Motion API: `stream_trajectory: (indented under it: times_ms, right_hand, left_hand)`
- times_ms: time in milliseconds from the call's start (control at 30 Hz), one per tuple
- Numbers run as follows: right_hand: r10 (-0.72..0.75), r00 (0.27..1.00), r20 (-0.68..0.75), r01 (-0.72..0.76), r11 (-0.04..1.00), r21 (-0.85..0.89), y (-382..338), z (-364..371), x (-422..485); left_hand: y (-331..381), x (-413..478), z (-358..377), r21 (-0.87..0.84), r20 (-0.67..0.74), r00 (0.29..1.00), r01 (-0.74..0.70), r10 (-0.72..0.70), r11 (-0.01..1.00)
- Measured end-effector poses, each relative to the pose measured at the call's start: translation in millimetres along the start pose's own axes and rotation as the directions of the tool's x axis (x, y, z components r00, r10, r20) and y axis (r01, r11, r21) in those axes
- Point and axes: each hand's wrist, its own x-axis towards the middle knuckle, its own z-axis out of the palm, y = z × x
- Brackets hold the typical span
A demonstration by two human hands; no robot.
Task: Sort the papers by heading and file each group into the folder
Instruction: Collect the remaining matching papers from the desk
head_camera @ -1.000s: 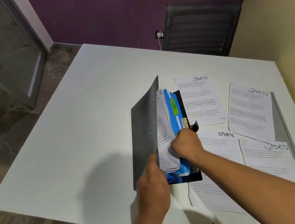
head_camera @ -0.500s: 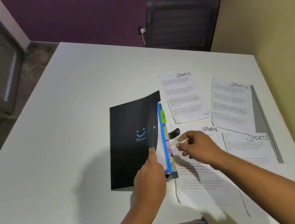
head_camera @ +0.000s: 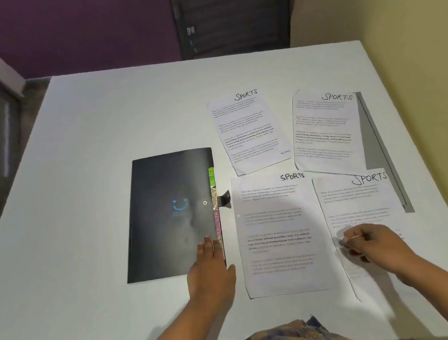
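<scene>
A black folder (head_camera: 166, 213) lies closed on the white table (head_camera: 99, 128), with coloured tabs (head_camera: 214, 199) showing along its right edge. My left hand (head_camera: 211, 273) rests flat on the folder's lower right corner. Several sheets headed SPORTS lie to the right: one at the back (head_camera: 249, 132), one back right (head_camera: 326, 131), one in the middle (head_camera: 278, 233) and one at the front right (head_camera: 360, 209). My right hand (head_camera: 372, 242) presses its curled fingers on the front right sheet.
A dark chair (head_camera: 229, 13) stands behind the table's far edge. A yellow wall (head_camera: 415, 61) runs along the right side. A grey flat sheet (head_camera: 381, 150) lies under the right papers near the table's right edge.
The folder cover has come down from upright to fully closed. My right hand left the folder and moved right onto the front right sheet. My left hand now lies flat on the cover.
</scene>
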Motion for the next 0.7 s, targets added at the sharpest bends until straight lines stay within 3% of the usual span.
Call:
stream_trajectory:
  times_ms: [133, 300, 400, 467, 567, 700]
  right_hand:
    - [-0.012, 1.000, -0.023, 0.013, 0.999, 0.038, 28.9, -24.0, 9.5]
    - [0.017, 0.997, -0.071, -0.009, 0.994, 0.109, 63.1, -60.9, 16.4]
    - [0.033, 0.990, -0.136, -0.020, 0.996, 0.092, 81.4, -76.6, 14.2]
    - [0.052, 0.973, -0.224, -0.044, 0.998, 0.037, 94.2, -82.5, 16.2]
    - [0.065, 0.956, -0.286, -0.077, 0.997, -0.031, 113.0, -88.0, 26.6]
    - [0.111, 0.970, -0.217, -0.137, 0.985, -0.107, 123.1, -89.5, 36.0]
  left_hand:
    - [19.6, -5.6, 3.4, 0.007, -0.068, 0.997, 0.042, -0.042, 0.999]
    - [71.7, -14.6, 9.3, -0.136, -0.202, 0.977, -0.094, 0.065, 0.986]
    - [94.0, -6.1, 23.0, -0.319, -0.275, 0.954, 0.023, -0.116, 0.947]
    - [104.4, 1.8, 29.9, -0.345, -0.273, 0.921, 0.176, -0.277, 0.922]
    - [121.8, 6.7, 35.4, -0.409, -0.198, 0.868, 0.349, -0.455, 0.843]
    - [127.3, 11.7, 37.0, -0.557, -0.073, 0.837, 0.417, -0.543, 0.718]
